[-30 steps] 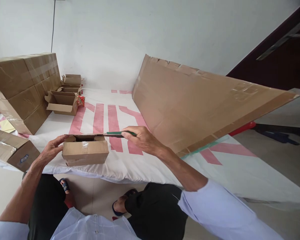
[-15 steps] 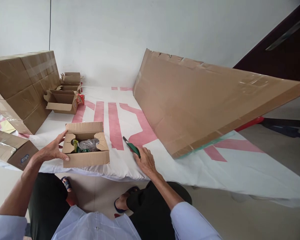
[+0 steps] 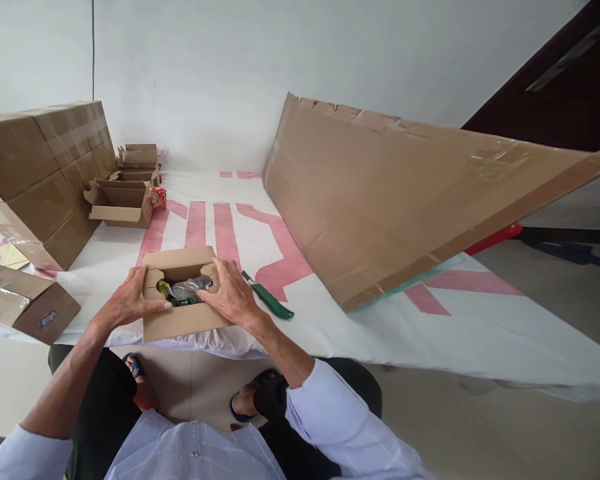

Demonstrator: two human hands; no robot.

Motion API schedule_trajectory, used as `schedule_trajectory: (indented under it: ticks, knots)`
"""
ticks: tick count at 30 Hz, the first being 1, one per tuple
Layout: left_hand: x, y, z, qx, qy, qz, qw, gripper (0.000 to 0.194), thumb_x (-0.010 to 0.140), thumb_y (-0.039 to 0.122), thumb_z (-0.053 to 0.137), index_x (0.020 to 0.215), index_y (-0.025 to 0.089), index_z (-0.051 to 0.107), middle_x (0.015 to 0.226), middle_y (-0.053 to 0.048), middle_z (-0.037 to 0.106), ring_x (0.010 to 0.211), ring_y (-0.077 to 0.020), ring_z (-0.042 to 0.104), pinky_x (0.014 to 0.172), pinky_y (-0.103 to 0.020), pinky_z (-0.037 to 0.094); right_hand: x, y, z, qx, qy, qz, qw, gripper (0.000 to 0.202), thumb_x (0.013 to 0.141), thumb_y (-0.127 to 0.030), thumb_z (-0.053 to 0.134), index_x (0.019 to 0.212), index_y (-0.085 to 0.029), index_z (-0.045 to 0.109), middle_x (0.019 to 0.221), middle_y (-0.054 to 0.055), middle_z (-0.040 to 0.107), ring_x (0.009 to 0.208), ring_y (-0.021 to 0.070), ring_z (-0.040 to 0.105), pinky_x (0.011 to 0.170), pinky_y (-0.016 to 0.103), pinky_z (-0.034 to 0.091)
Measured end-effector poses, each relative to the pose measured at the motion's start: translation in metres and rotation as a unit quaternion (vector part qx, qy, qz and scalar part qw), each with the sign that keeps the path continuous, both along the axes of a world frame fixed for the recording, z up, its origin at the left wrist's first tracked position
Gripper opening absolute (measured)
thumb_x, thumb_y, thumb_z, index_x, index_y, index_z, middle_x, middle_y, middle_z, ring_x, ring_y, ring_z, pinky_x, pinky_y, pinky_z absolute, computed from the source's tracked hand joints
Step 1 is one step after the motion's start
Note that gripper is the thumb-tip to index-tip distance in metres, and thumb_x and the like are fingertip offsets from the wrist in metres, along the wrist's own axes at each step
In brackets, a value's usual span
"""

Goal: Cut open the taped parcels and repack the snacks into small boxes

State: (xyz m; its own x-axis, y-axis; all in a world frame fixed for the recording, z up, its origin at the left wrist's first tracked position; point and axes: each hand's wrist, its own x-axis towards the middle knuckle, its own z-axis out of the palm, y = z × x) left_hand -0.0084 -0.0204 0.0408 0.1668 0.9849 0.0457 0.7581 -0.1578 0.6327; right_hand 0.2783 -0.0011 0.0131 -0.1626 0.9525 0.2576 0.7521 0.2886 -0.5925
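A small open cardboard box (image 3: 185, 323) sits at the table's front edge, its flaps spread. Inside lie a clear plastic-wrapped item (image 3: 187, 288) and something green and yellow. My left hand (image 3: 127, 300) grips the box's left side, thumb over the front flap. On the right side, my right hand (image 3: 233, 290) holds the box, its thumb reaching in at the opening. A green-handled knife (image 3: 274, 301) lies on the table just right of my right hand, touched by neither hand.
Stacked taped cartons (image 3: 40, 173) stand at the left, with a closed box (image 3: 30, 300) in front. Open boxes (image 3: 123, 203) and a red packet (image 3: 158, 197) are behind. A large cardboard sheet (image 3: 390, 200) leans across the right of the white-and-pink covered table (image 3: 430, 340).
My right hand has let go of the green-handled knife and moved left onto the box. The box, with my left hand on it, has shifted slightly right.
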Motion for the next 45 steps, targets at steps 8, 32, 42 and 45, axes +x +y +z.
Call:
schedule_trajectory:
  ticks: [8,32,42,45]
  knots:
    - [0.014,-0.020,-0.002,0.040,-0.111,0.080,0.990,0.070,0.086,0.055,0.073,0.148,0.023,0.067,0.145,-0.013,0.072,0.132,-0.0395,0.068,0.111,-0.048,0.056,0.036,0.011,-0.013,-0.009,0.169,-0.009,0.985,0.046,0.099,-0.030,0.050,0.142,-0.019,0.064,0.137,0.016,0.075,0.124,0.0284,0.073,0.108,0.043,0.057]
    - [0.006,-0.042,-0.017,0.186,0.058,0.086,0.977,0.069,0.089,0.061,0.080,0.145,0.024,0.065,0.163,-0.019,0.057,0.160,-0.0468,0.041,0.130,-0.066,0.036,-0.019,0.035,0.047,-0.039,-0.279,0.263,0.923,0.020,0.094,-0.034,0.087,0.102,-0.018,0.080,0.119,0.016,0.078,0.117,0.0354,0.073,0.094,0.040,0.053]
    - [0.002,-0.047,-0.035,0.120,0.077,0.070,0.987,0.082,0.092,0.067,0.076,0.158,0.025,0.053,0.164,-0.020,0.056,0.153,-0.0451,0.051,0.118,-0.062,0.049,-0.040,0.041,0.031,-0.069,-0.256,0.259,0.929,0.018,0.095,-0.037,0.084,0.107,-0.023,0.083,0.114,0.010,0.081,0.113,0.0290,0.073,0.090,0.033,0.050]
    - [0.002,-0.046,-0.032,0.108,0.076,0.072,0.989,0.084,0.091,0.069,0.076,0.158,0.025,0.053,0.164,-0.020,0.056,0.149,-0.0448,0.056,0.116,-0.060,0.051,-0.036,0.044,0.026,-0.059,-0.215,0.266,0.938,0.009,0.099,-0.030,0.078,0.099,-0.024,0.085,0.110,0.008,0.082,0.107,0.0246,0.074,0.087,0.031,0.047]
